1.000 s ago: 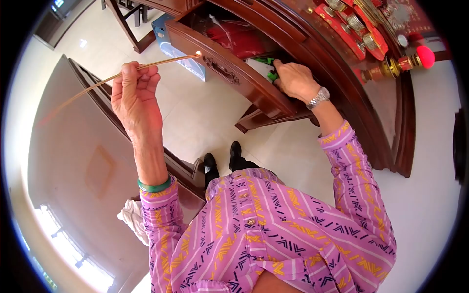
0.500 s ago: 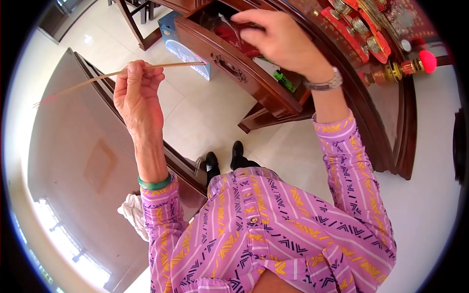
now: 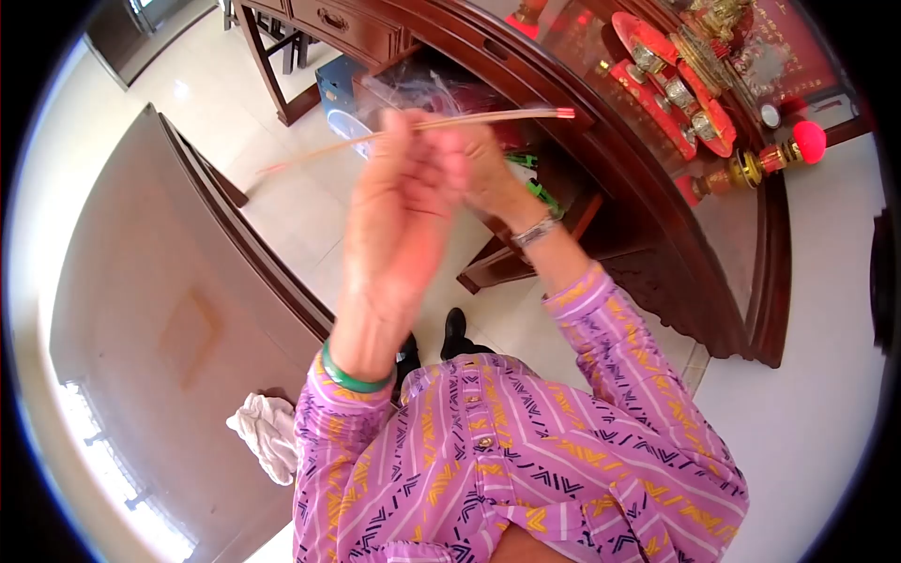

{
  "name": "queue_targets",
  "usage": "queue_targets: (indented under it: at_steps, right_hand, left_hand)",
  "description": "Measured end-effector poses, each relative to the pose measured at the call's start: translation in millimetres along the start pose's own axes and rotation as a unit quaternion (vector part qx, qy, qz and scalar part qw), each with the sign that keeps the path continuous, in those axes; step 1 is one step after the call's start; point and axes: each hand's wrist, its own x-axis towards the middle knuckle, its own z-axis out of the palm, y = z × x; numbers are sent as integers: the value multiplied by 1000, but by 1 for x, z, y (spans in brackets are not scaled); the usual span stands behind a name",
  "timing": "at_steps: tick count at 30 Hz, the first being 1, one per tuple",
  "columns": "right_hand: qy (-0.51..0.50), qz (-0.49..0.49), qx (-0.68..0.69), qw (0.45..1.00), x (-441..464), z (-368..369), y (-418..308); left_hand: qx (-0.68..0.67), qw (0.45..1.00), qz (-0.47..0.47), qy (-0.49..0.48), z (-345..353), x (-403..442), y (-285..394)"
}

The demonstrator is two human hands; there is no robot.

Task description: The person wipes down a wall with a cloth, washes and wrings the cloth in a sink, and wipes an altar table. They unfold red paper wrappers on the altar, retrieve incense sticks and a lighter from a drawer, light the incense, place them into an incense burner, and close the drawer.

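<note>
My left hand (image 3: 399, 202), with a green bangle at its wrist, pinches thin incense sticks (image 3: 511, 116) that lie nearly level, their red ends at the right. Behind it, my right hand (image 3: 488, 174), wearing a metal watch, reaches to the drawer's front; its fingers are blurred and partly covered by the left hand, so what they hold is hidden. The wooden drawer (image 3: 488, 80) stands partly open, with clear plastic wrapping inside. Green objects (image 3: 542, 195) show just beyond my right hand.
A dark wooden cabinet (image 3: 648, 206) rises on the right, bearing red trays (image 3: 648, 103) with metal cups and a lit red lamp (image 3: 808, 142). At the left is a brown table (image 3: 141, 281) with a white cloth (image 3: 267, 436). A blue box (image 3: 336, 84) stands on the floor.
My left hand has moved right with the incense sticks, whose tip flame has gone out. My right hand has left the drawer's inside and come down left to its front. The drawer looks pushed further in.
</note>
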Motion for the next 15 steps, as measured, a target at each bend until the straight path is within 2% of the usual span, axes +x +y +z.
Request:
queue_targets:
  at_steps: [2, 6, 9, 11, 14, 15]
  right_hand:
    - [32, 122, 186, 974, -3, 17, 5]
    - [64, 138, 130, 980, 0, 55, -50]
    - [70, 87, -61, 992, -12, 63, -48]
    - [84, 129, -12, 988, -13, 46, -35]
    - [113, 145, 43, 982, -17, 42, -40]
    - [116, 143, 42, 982, -19, 38, -42]
  left_hand:
    - [-17, 999, -31, 19, 19, 3, -25]
    - [-25, 996, -49, 65, 35, 9, -51]
    - [-23, 996, -51, 74, 39, 12, -61]
    - [-29, 995, -48, 88, 42, 14, -66]
    - [-40, 996, -54, 49, 47, 13, -67]
    - [-32, 995, -85, 43, 52, 9, -63]
